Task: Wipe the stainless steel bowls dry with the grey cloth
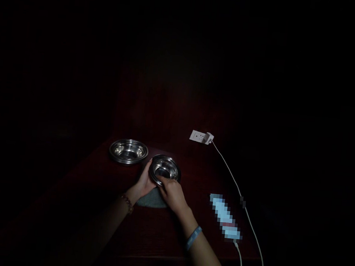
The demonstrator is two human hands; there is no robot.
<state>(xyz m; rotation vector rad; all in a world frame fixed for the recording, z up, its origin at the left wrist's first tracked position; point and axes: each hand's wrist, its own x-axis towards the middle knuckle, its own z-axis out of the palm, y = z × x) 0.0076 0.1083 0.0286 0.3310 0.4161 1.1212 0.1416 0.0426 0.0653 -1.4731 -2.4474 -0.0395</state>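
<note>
A shiny steel bowl [167,165] is tilted toward me between my two hands. My left hand [145,182] grips it from the left, its fingers mostly hidden behind the bowl. On the near rim, the fingers of my right hand [171,192] are closed, the fingertips reaching just inside. Under the hands lies a grey-green round mat or cloth [152,199], partly covered by them. To the left, a wider steel bowl [127,160], which looks like a stack of several, rests on the dark red table [142,234].
A white wall socket [197,136] with a plugged-in charger [208,138] is behind the table. Its white cable [232,176] runs down the right side. A blurred, lit phone-like object [224,217] lies right of my hand. The surroundings are very dark.
</note>
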